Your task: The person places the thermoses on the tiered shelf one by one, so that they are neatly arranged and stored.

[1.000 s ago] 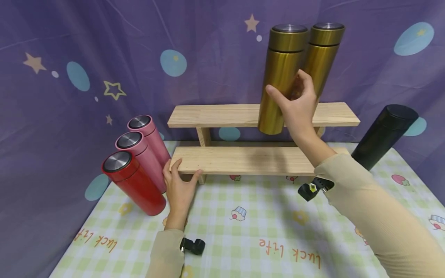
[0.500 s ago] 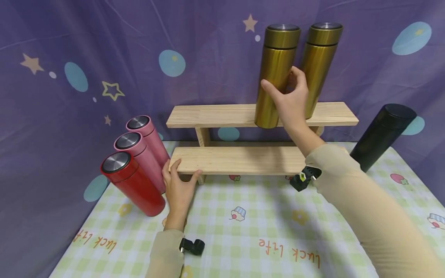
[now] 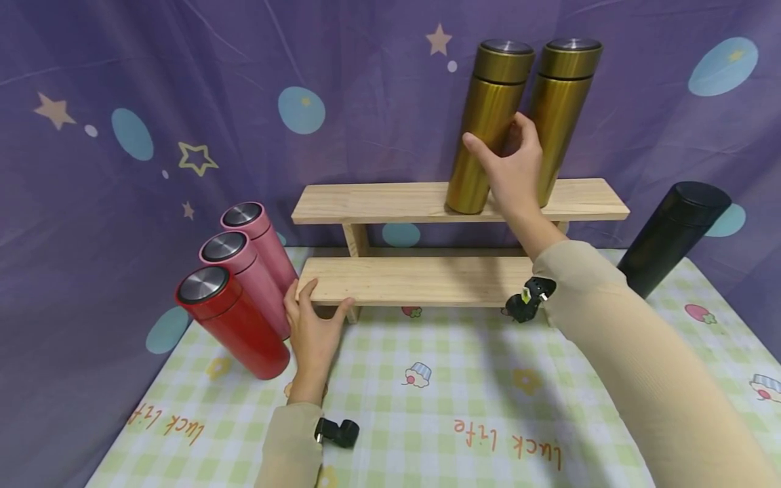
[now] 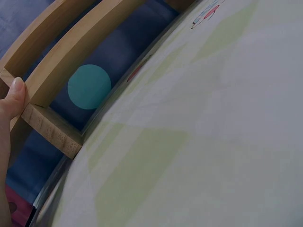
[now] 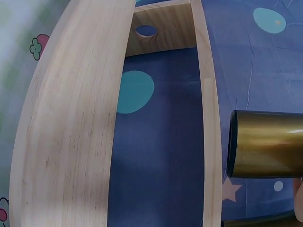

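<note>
My right hand (image 3: 517, 166) grips a gold thermos bottle (image 3: 488, 115) round its middle, thumb on the left side. The bottle leans slightly, its base at the upper board of a two-tier wooden shelf (image 3: 378, 201). In the right wrist view that gold bottle (image 5: 270, 144) shows its dark base close to the board; contact cannot be told. A second gold thermos bottle (image 3: 564, 108) stands on the upper board just to the right, partly behind the hand. My left hand (image 3: 314, 332) holds the lower board's left front corner, with the thumb (image 4: 16, 92) on the wood.
A red thermos bottle (image 3: 241, 325) and two pink thermos bottles (image 3: 259, 285) stand left of the shelf, close to my left hand. A black thermos bottle (image 3: 671, 237) stands to the right. Beneath is a checked tablecloth (image 3: 378, 420); a purple curtain (image 3: 378, 54) hangs behind.
My right hand has brought the held gold bottle left, then slightly right, and its base from in front of the upper board up to it. My left hand stays at the shelf corner.
</note>
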`<action>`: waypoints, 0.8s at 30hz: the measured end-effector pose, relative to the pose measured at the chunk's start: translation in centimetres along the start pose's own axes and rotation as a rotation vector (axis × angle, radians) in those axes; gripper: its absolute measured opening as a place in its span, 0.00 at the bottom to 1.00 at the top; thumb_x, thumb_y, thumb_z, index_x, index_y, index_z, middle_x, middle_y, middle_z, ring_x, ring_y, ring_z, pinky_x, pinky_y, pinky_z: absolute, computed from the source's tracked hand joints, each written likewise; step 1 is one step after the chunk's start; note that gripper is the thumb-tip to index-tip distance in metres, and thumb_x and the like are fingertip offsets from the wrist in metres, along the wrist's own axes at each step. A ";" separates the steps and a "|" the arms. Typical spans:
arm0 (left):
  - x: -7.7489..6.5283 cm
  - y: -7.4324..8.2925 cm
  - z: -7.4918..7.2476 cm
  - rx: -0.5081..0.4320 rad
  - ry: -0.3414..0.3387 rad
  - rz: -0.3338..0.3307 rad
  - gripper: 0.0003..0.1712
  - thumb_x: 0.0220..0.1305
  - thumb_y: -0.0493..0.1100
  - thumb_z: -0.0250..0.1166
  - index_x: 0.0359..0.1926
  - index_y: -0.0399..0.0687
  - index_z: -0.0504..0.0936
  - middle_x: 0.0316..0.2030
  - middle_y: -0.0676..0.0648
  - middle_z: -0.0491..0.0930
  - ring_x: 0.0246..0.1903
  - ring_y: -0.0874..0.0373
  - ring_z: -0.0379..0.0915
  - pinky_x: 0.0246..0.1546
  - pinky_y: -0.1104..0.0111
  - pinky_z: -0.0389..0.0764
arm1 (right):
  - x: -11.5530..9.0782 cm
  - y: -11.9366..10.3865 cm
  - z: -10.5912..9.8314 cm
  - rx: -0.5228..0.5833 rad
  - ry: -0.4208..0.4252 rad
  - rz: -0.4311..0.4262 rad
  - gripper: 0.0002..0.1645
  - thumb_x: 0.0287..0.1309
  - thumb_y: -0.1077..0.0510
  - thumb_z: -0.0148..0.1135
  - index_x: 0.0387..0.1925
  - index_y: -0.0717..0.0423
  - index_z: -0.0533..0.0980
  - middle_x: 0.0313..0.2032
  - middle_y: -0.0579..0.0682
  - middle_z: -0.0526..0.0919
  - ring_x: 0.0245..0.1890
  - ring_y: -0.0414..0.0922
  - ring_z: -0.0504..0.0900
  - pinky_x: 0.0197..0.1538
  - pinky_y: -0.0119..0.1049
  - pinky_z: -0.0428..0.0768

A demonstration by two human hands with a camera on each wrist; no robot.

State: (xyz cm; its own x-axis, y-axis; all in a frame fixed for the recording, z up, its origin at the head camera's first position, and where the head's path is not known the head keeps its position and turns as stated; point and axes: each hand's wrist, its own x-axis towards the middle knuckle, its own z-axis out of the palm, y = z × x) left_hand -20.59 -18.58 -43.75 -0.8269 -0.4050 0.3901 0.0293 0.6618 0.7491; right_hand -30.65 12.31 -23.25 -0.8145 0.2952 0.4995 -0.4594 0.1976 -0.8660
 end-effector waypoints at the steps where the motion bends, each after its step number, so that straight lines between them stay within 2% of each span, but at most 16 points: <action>1: 0.0 0.0 0.0 0.000 0.000 -0.001 0.47 0.51 0.66 0.74 0.68 0.54 0.68 0.72 0.45 0.52 0.68 0.41 0.57 0.51 0.42 0.70 | 0.0 0.0 0.0 0.000 -0.001 0.008 0.52 0.49 0.48 0.77 0.70 0.59 0.61 0.61 0.53 0.72 0.58 0.40 0.71 0.60 0.27 0.67; 9: 0.0 0.0 0.1 0.002 -0.001 -0.003 0.47 0.51 0.66 0.74 0.68 0.55 0.68 0.72 0.45 0.52 0.68 0.41 0.55 0.52 0.42 0.70 | 0.0 -0.1 0.6 0.004 -0.012 0.017 0.51 0.50 0.46 0.76 0.70 0.57 0.62 0.60 0.52 0.74 0.57 0.41 0.72 0.58 0.29 0.70; 16: 0.0 0.0 0.0 0.003 0.000 -0.002 0.47 0.51 0.66 0.74 0.68 0.55 0.68 0.72 0.45 0.52 0.69 0.41 0.55 0.53 0.42 0.69 | 0.1 -0.3 1.2 -0.037 -0.047 0.020 0.50 0.51 0.44 0.75 0.70 0.54 0.61 0.62 0.50 0.72 0.59 0.41 0.71 0.60 0.30 0.69; 24: -0.1 0.1 0.1 0.000 0.001 -0.008 0.46 0.51 0.65 0.74 0.68 0.55 0.69 0.72 0.45 0.52 0.68 0.41 0.55 0.54 0.42 0.68 | 0.1 0.1 1.7 -0.070 -0.057 -0.006 0.48 0.51 0.45 0.76 0.68 0.55 0.64 0.60 0.50 0.73 0.58 0.41 0.73 0.59 0.31 0.71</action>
State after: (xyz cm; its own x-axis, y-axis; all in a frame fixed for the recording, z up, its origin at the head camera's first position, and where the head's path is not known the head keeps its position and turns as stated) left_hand -20.59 -18.41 -43.75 -0.8265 -0.4107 0.3850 0.0228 0.6590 0.7518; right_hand -31.34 10.73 -23.30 -0.8316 0.2410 0.5004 -0.4398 0.2646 -0.8583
